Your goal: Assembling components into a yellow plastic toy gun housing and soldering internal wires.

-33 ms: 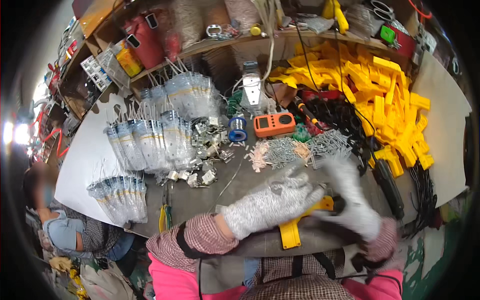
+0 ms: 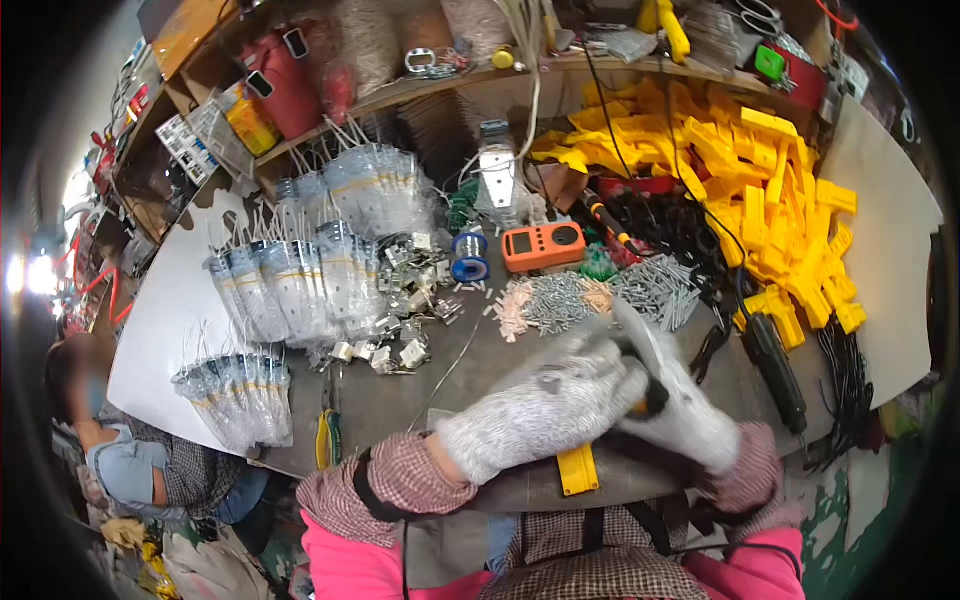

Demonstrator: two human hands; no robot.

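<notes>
Both my hands wear pale grey knit gloves and meet over the front of the dark table. My left hand (image 2: 550,395) is closed around a yellow plastic casing (image 2: 577,472); its lower end sticks out below the palm, and the middle is covered. Against the left fingertips comes my right hand (image 2: 690,410), its fingers pointing up and smeared by motion. A small black part (image 2: 655,396) shows between the two hands; which of them holds it I cannot tell. Just beyond the fingers lie a heap of screws (image 2: 655,290) and small pinkish pieces (image 2: 515,308).
Behind stand an orange meter (image 2: 543,246) and a solder spool (image 2: 469,258). Yellow casings (image 2: 770,200) pile up at right, near a black-handled tool (image 2: 777,375). Bagged parts (image 2: 290,290) and pliers (image 2: 328,435) lie left. A person (image 2: 130,465) sits at far left.
My right hand has moved in to the left and touches the left hand, covering the casing's upper end. The whole view has shifted slightly.
</notes>
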